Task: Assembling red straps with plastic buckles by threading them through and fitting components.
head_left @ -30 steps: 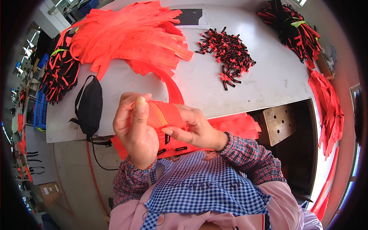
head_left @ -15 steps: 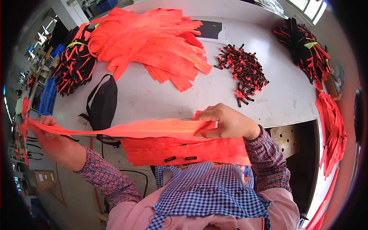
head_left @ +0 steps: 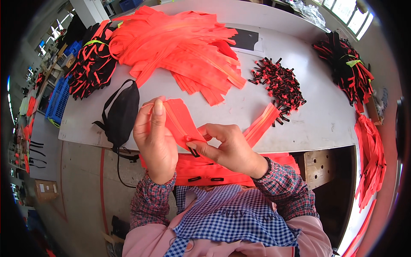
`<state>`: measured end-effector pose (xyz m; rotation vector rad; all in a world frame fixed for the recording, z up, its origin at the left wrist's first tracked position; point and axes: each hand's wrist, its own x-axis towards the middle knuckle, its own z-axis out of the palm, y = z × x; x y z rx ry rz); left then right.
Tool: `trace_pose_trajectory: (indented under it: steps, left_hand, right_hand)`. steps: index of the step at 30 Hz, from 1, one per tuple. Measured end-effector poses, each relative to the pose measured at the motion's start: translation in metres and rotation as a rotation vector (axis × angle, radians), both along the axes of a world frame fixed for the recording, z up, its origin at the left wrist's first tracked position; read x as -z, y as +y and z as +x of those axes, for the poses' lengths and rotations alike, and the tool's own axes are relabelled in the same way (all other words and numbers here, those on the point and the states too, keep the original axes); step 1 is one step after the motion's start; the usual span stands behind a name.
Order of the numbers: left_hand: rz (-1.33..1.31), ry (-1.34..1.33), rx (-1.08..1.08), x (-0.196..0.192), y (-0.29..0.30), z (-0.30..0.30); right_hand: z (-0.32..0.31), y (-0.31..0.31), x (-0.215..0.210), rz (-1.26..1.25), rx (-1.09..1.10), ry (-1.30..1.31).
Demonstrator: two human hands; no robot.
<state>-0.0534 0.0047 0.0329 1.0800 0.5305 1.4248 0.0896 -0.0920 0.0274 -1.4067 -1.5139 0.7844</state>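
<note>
My left hand (head_left: pixel 156 141) pinches the end of a neon orange-red zipper (head_left: pixel 180 116) between thumb and fingers, above the table's front edge. Close by on the right, my right hand (head_left: pixel 231 147) is closed on the same zipper. Under its thumb and fingertips sits a slider with a black pull (head_left: pixel 193 151); the slider body is partly covered. Beyond the right hand, the strip's other stretch (head_left: pixel 262 124) lies on the table toward a heap of black-and-red zipper sliders (head_left: pixel 282 83). More orange zippers (head_left: pixel 182 171), with black pulls on them, lie across my lap.
A large pile of orange zipper strips (head_left: pixel 180 47) covers the back left of the table (head_left: pixel 171 94). Black-and-orange bundles (head_left: pixel 92 66) stand at both sides. A black pouch (head_left: pixel 122 115) lies at the left front edge. An open drawer space (head_left: pixel 329 197) is at right.
My left hand has come in from the far left to meet the right hand. The zipper, stretched between them before, now bends upward at the left hand, its other part on the table.
</note>
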Motion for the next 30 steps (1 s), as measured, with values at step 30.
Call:
trace_pose_trajectory:
  steps: [30]
  left_hand:
    - [0.179, 0.034, -0.001, 0.020, -0.025, -0.027]
  right_hand:
    - [-0.024, 0.027, 0.016, 0.370, 0.011, -0.050]
